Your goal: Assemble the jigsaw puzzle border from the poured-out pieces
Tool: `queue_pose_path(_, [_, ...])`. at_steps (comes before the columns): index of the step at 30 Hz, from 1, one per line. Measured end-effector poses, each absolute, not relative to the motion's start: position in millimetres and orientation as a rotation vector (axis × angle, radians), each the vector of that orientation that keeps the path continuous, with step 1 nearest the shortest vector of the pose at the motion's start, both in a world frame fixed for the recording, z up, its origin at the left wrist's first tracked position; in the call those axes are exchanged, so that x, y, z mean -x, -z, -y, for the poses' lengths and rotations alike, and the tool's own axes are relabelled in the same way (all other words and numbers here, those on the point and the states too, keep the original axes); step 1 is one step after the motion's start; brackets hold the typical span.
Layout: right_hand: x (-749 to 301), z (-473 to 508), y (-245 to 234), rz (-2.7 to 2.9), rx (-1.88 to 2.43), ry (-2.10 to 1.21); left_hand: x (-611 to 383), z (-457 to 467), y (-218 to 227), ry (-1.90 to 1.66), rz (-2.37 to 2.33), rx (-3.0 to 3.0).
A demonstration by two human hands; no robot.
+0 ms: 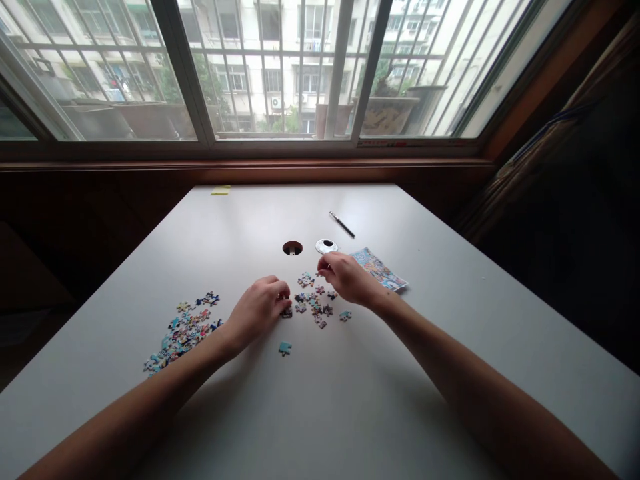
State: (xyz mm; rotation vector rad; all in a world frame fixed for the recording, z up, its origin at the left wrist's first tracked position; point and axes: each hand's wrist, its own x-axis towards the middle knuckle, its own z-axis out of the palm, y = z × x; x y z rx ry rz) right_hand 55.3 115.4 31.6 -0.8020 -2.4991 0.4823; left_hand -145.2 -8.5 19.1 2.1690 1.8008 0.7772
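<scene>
Jigsaw pieces (pixel 315 303) loose, none visibly joined.
Left hand (pixel 260 308) pinches one piece (pixel 287 312); right hand (pixel 349 278) fingertips together, contents unclear.

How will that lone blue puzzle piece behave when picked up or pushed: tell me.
The lone blue puzzle piece lies flat on the smooth white table, so it would probably slide, not roll. It looks thin and small, so likely light and hard to pinch up by its edge.
</scene>
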Motion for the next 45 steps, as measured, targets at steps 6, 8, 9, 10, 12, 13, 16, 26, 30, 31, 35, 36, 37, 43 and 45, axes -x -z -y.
queue_pose_path(6, [-76, -139, -36, 2.551, 0.924, -0.418, 173, -3, -28, -0.767, -1.927, -1.948])
queue_pose_path(8, [-79, -143, -32, 2.617, 0.946, -0.428, 182, -7, -27, -0.701, -1.952, -1.991])
queue_pose_path(9, [-79, -144, -30, 2.641, 0.949, -0.437, 184, -8, -25, -0.692, -1.959, -2.030])
queue_pose_path(10, [-79, -143, -29, 2.651, 0.950, -0.443, 186, -8, -24, -0.700, -1.953, -2.075])
queue_pose_path(12, [-75, -139, -28, 2.643, 0.929, -0.446, 184, -7, -21, -0.741, -1.890, -2.176])
queue_pose_path(13, [-73, -135, -29, 2.646, 0.887, -0.459, 181, -7, -20, -0.742, -1.832, -2.237])
queue_pose_path(16, [-63, -119, -29, 2.693, 0.658, -0.542, 174, -5, -19, -0.649, -1.674, -2.399])
queue_pose_path(26, [-46, -99, -20, 2.653, 0.573, -0.571, 162, 1, -18, -0.652, -1.595, -2.522])
queue_pose_path(30, [-46, -102, -17, 2.567, 0.601, -0.689, 150, 7, -18, -0.679, -1.493, -2.608])
queue_pose_path(31, [-46, -102, -17, 2.552, 0.618, -0.724, 149, 8, -18, -0.684, -1.467, -2.628])
queue_pose_path(35, [-46, -99, -16, 2.539, 0.662, -0.786, 149, 8, -16, -0.772, -1.402, -2.670])
queue_pose_path(36, [-45, -98, -17, 2.535, 0.665, -0.793, 150, 7, -16, -0.800, -1.397, -2.674])
queue_pose_path(37, [-45, -97, -18, 2.530, 0.668, -0.803, 151, 7, -15, -0.823, -1.390, -2.676])
queue_pose_path(43, [-46, -92, -29, 2.514, 0.785, -1.054, 153, 6, -16, -0.952, -1.336, -2.579])
queue_pose_path(45, [-47, -95, -32, 2.457, 0.843, -1.202, 154, 5, -16, -1.016, -1.377, -2.509])
